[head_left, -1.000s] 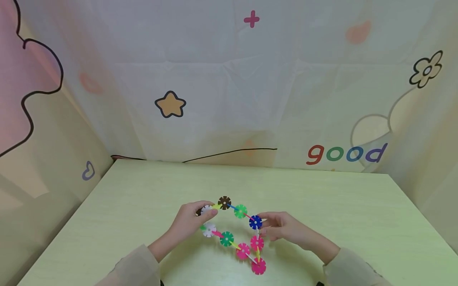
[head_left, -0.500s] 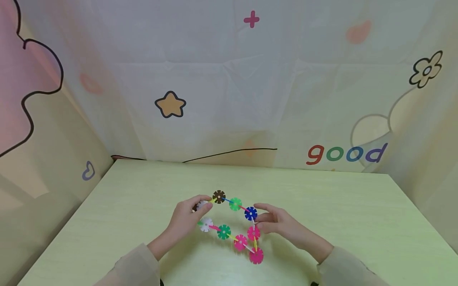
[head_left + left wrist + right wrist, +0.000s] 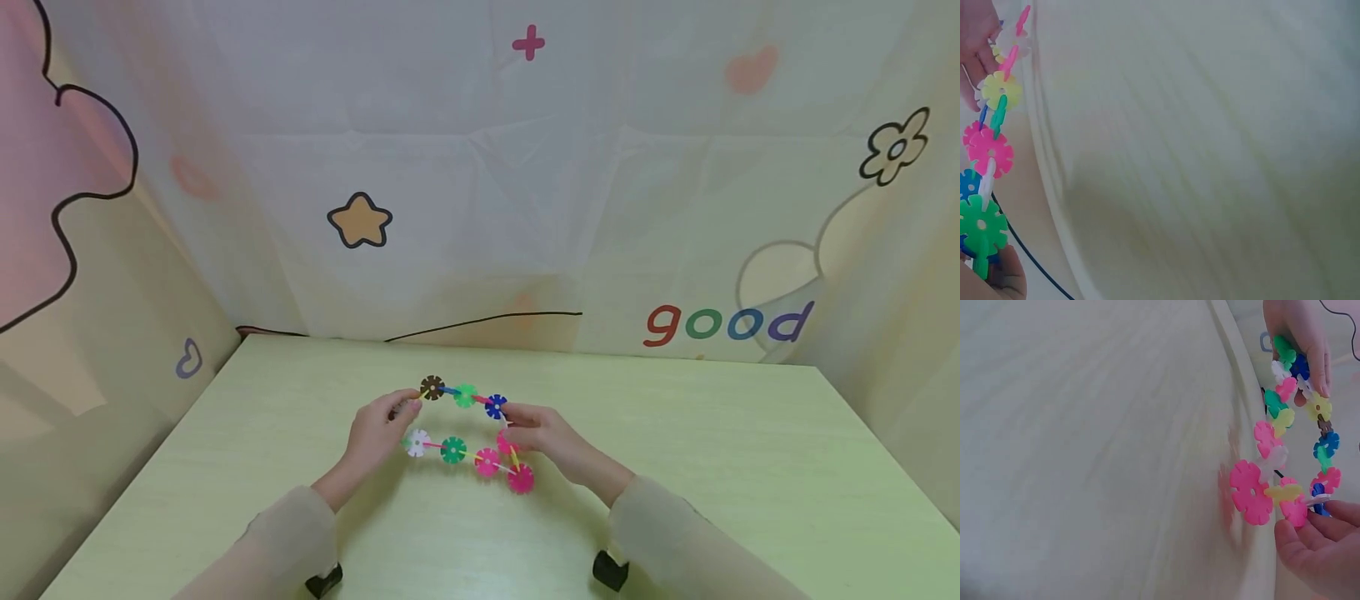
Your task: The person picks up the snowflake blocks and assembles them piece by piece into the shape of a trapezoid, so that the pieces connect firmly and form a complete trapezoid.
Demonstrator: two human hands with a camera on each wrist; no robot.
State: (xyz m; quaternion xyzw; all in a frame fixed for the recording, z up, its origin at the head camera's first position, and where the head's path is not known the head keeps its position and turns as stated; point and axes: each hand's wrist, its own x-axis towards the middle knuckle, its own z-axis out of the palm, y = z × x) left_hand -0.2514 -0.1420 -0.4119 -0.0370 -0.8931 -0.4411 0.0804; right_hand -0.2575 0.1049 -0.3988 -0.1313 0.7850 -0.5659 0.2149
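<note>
A closed ring of interlocking plastic snowflake discs [image 3: 453, 450] is held up between both hands over the table. My left hand [image 3: 375, 429] grips its left end and hides some discs there. On the other side my right hand [image 3: 555, 442] pinches the ring near a blue disc [image 3: 495, 407] and a partly hidden pink disc. A larger-looking pink disc [image 3: 1251, 492] hangs at the ring's near right corner. In the left wrist view a green disc [image 3: 981, 225] sits by the left fingers, and the right hand [image 3: 975, 47] shows at the top.
The pale table [image 3: 480, 542] stretches out on all sides below the hands. A printed cloth backdrop [image 3: 465, 208] rises behind it and at both sides. Dark objects [image 3: 611, 570] show under both sleeves.
Both hands and the ring have moved away from me and to the left. The right hand has come in closer, and its fingers now pinch the ring where earlier they were looser beside it.
</note>
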